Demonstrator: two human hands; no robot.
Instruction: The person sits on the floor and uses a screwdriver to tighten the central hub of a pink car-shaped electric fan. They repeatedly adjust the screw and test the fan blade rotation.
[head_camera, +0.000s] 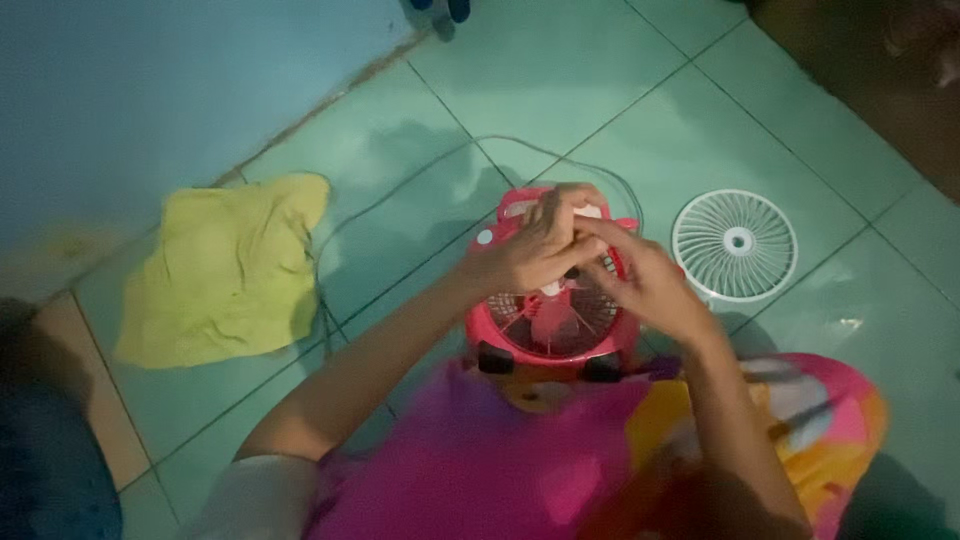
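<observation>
Both hands, left hand (535, 250) and right hand (640, 280), are pinching their fingers closed on the pink fan (555, 320) hub; the white grille (735, 245) is lying beside it on the floor, so careful reseating seems next.

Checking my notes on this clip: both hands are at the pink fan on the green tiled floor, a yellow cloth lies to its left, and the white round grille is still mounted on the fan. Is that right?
Not quite. The head view shows the white round grille lying on the floor to the right of the pink fan, not mounted. The rest holds: left hand and right hand are at the fan, yellow cloth to its left.
</observation>
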